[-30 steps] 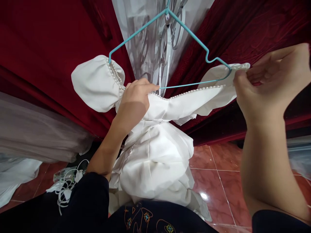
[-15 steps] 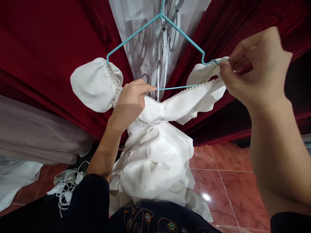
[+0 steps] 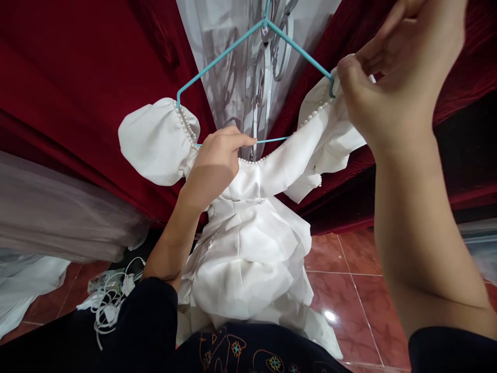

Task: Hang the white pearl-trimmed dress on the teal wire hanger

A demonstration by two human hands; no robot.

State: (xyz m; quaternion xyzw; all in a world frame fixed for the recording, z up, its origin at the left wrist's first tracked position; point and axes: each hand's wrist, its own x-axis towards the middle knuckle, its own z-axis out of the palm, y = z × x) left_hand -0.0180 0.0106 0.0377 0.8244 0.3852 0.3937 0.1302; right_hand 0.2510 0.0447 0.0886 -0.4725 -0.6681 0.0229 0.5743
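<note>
White fabric dress point(image 3: 240, 248) brightly lit; glare spot on glossy red tile floor point(image 3: 337, 290) right of dress; dark-red fabric curtain point(image 3: 85, 67) left, dim.

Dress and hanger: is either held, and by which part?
Left hand: the hanger, by its lower bar. Right hand: the dress, by the upper edge of one sleeve.

One dress point(image 3: 243, 243); two puffed sleeves point(image 3: 149, 145); one hanger point(image 3: 265, 23); one left hand point(image 3: 217, 153); one right hand point(image 3: 404, 88); several tangled cables point(image 3: 110, 313).

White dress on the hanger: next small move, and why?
Probably lower the right hand, seating the sleeve it pinches on the hanger: it holds that sleeve high beside the hanger's bend, while the opposite sleeve already hangs on the other end.
</note>
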